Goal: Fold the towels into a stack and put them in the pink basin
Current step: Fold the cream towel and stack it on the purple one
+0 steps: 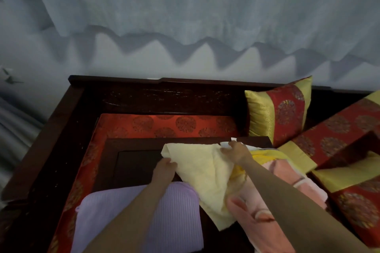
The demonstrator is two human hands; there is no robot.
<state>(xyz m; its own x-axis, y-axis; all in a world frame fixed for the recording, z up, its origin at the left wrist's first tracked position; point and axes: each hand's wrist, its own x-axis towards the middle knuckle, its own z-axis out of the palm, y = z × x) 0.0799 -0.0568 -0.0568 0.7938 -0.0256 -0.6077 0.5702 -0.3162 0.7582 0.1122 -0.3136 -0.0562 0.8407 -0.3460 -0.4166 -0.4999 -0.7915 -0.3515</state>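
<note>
A pale yellow towel [205, 172] is held up over the dark low table [131, 160], between a lilac towel [144, 211] at the table's near left edge and a heap of pink towels [273, 195] along its right edge. The left hand [164, 168] has its grip closed on the yellow towel's left edge; the right hand [236, 150] pinches the far right corner, with a bit of white cloth [228, 143] just beside it. No pink basin can be made out in view.

The towel appears to be at the spreading-out stage, still creased and hanging at a slant. It would best be pulled taut between the two grips, the upper edge levelled, and the trailing near corner lifted clear of the pink heap before any fold is made. Corners should be matched first, lest the stack lean.
</note>
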